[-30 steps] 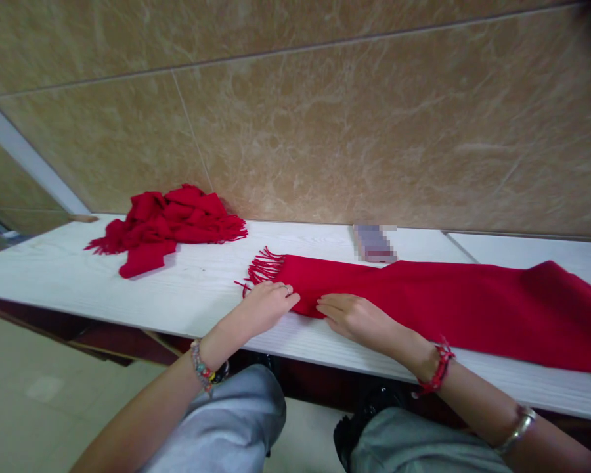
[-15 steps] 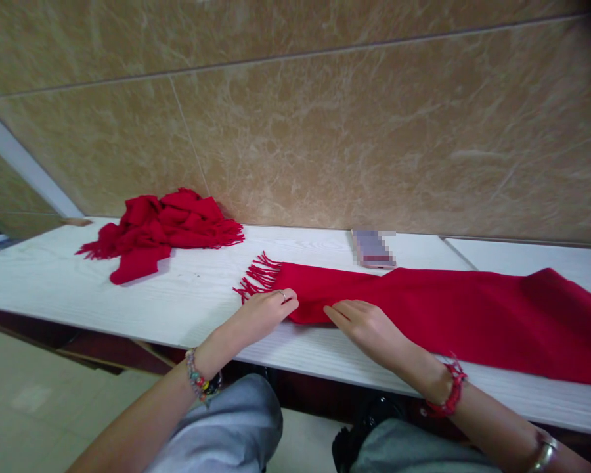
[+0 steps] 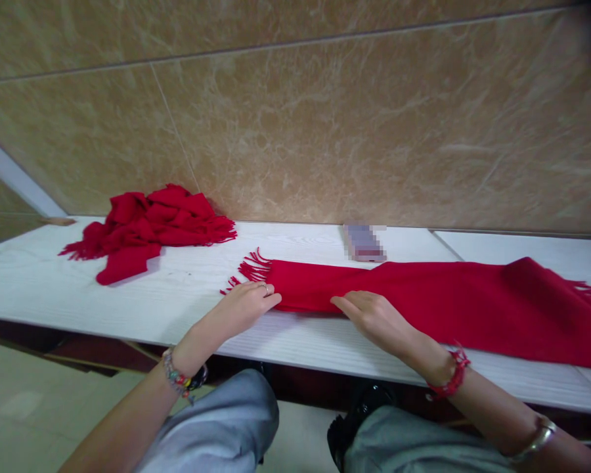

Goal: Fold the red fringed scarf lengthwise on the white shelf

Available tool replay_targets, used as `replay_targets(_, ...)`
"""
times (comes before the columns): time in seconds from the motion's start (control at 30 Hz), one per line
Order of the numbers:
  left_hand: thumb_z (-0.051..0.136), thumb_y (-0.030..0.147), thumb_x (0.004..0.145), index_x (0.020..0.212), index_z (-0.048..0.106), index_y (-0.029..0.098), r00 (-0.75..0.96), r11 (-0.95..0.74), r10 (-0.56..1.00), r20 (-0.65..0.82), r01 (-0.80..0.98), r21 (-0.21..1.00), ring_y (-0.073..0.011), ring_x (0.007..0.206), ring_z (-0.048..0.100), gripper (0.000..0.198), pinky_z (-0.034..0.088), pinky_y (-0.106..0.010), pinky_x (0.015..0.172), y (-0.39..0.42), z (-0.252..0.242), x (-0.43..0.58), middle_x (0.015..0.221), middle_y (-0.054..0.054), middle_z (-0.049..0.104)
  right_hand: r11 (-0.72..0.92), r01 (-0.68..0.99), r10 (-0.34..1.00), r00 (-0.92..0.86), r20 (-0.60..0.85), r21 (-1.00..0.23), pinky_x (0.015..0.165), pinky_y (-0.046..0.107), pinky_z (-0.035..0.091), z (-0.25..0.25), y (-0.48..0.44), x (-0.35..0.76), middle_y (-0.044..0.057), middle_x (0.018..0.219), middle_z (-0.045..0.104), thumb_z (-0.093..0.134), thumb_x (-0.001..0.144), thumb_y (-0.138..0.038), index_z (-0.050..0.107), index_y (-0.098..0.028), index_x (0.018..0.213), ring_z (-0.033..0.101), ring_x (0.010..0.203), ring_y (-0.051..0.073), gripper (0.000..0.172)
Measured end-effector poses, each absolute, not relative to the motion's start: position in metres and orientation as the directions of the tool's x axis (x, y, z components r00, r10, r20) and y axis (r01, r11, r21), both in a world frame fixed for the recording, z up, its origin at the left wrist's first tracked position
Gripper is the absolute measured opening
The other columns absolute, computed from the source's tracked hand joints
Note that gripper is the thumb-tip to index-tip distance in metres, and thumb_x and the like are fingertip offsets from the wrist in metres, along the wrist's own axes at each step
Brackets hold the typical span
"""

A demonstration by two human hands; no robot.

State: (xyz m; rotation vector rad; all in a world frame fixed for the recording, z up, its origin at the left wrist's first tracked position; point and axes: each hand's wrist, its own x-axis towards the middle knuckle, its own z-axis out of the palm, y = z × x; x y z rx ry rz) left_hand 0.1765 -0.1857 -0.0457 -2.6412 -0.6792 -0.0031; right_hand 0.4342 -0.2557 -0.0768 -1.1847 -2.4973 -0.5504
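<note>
A red fringed scarf (image 3: 448,299) lies lengthwise along the white tabletop, narrower at its left end and wider to the right. My left hand (image 3: 249,305) is closed on its near edge beside the left fringe, partly covering the tassels. Further right along the same edge, my right hand (image 3: 374,315) has its fingers pressed together on the fabric; its fingertips are partly hidden. Between the hands the near edge runs fairly straight, with layers of cloth showing there. At the far right, part of the other fringe shows.
A second red scarf (image 3: 148,226) lies crumpled at the left by the tiled wall (image 3: 295,131). Behind the spread scarf sits a blurred phone-like object (image 3: 364,243). The white tabletop (image 3: 187,309) ends at a front edge just above my knees.
My left hand has slid left toward the fringe, and the hands are wider apart. The near edge between them lies straighter. The whole view has shifted slightly.
</note>
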Motion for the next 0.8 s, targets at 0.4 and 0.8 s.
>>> replay_targets(0.4, 0.047, 0.006, 0.081, 0.092, 0.058, 0.017, 0.858, -0.797, 0.481, 0.183, 0.514, -0.316, -0.0146, 0.068, 0.058, 0.019, 0.046, -0.025, 0.061, -0.198, -0.056, 0.208, 0.079, -0.002, 0.059, 0.46, 0.882, 0.783, -0.456, 0.424, 0.099, 0.06, 0.024, 0.039, -0.069, -0.258, 0.441, 0.006, 0.076, 0.058, 0.043, 0.077, 0.0, 0.055, -0.014, 0.083, 0.053, 0.068, 0.016, 0.02)
replay_targets(0.8, 0.044, 0.0, 0.076, 0.094, 0.061, 0.017, 0.722, -0.676, 0.692, 0.006, 0.651, -0.345, -0.019, 0.083, 0.061, 0.03, 0.048, -0.028, 0.069, -0.188, -0.03, 0.186, 0.093, -0.007, 0.063, 0.491, 0.864, 0.756, -0.485, 0.44, 0.11, 0.056, 0.025, 0.037, -0.067, -0.272, 0.459, 0.004, 0.066, 0.057, 0.048, 0.085, -0.018, 0.057, -0.013, 0.089, 0.052, 0.06, 0.015, 0.011)
